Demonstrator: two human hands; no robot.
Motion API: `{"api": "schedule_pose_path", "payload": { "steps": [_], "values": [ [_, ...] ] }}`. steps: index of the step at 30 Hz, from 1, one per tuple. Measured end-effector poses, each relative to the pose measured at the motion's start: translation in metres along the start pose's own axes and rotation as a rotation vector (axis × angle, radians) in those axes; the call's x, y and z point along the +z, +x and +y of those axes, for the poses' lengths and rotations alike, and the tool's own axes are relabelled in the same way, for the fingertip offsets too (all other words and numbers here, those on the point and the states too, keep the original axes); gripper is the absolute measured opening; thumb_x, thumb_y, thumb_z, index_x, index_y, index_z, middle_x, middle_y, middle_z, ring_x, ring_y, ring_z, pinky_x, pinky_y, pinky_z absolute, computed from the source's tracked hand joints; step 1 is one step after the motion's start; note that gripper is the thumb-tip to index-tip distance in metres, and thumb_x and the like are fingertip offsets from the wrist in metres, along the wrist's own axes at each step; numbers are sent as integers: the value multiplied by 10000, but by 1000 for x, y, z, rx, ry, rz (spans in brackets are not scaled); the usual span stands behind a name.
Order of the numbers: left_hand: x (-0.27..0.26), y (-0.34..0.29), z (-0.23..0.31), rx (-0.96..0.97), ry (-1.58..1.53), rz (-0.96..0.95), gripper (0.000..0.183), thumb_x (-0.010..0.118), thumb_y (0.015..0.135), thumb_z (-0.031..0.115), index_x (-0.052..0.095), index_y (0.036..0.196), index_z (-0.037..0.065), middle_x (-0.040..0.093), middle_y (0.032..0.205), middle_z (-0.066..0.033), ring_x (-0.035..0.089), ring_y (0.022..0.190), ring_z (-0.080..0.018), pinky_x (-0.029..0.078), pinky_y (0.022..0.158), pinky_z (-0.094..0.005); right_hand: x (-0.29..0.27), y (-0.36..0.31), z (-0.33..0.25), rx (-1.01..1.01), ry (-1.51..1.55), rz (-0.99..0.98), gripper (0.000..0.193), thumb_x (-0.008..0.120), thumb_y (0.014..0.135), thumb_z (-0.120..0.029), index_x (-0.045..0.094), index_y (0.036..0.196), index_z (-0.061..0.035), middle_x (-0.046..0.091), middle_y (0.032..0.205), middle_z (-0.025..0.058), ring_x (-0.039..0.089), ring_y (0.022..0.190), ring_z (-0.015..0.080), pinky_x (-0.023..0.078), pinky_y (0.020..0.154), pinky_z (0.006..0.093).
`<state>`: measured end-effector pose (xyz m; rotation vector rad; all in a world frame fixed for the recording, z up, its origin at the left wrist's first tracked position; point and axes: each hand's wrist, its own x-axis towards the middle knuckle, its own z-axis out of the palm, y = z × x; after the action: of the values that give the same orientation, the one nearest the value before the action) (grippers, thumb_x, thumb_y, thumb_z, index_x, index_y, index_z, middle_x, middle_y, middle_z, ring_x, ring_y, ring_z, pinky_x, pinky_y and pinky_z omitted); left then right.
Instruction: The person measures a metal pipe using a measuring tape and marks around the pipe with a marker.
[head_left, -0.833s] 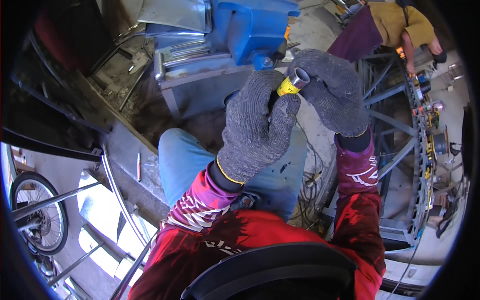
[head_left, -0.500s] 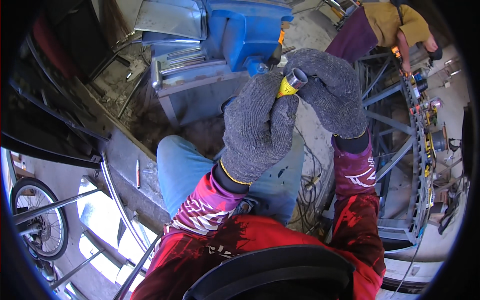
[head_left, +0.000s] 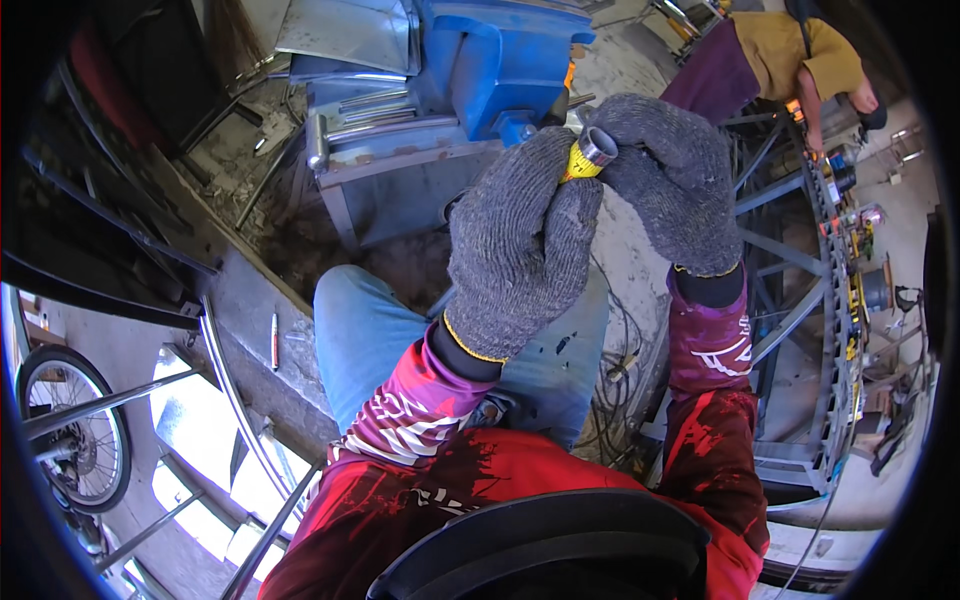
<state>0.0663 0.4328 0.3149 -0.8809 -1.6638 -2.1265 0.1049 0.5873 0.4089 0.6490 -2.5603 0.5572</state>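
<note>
Both hands wear thick grey knit gloves and meet in front of the blue bench vise. My left hand is closed round a short metal tube, its round open end facing up. A yellow measuring tape with dark marks curves against the tube just below that rim, beside my left thumb. My right hand is curled against the other side of the tube, its fingertips partly hidden behind the rim. The tube's lower part is hidden by the gloves.
A blue bench vise stands on a metal bench with metal tubes and sheets. To the right runs a steel truss frame; beyond it a co-worker bends down. Cables lie on the floor; a marker lies at left.
The tube has turned slightly and shifted a little to the right and up, with both hands still round it. The view has shifted slightly.
</note>
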Motion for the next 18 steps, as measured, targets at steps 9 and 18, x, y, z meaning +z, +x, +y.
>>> {"api": "schedule_pose_path", "payload": {
  "steps": [9, 18],
  "values": [
    [0, -1, -1, 27, -19, -3, 287, 689, 872, 109, 649, 1097, -64, 690, 1009, -232, 698, 912, -367, 550, 828, -405, 2, 0, -3, 7, -43, 66, 229, 705, 869, -148, 668, 1024, 17, 692, 971, 140, 697, 873, 253, 540, 780, 334],
    [0, 0, -1, -21, -68, -5, 286, 696, 874, 112, 647, 1093, -65, 691, 996, -231, 702, 901, -362, 554, 809, -398, -1, 1, 0, -36, -57, -6, 221, 657, 900, -118, 650, 1081, 8, 678, 996, 172, 684, 888, 330, 547, 788, 390]
  ]
}}
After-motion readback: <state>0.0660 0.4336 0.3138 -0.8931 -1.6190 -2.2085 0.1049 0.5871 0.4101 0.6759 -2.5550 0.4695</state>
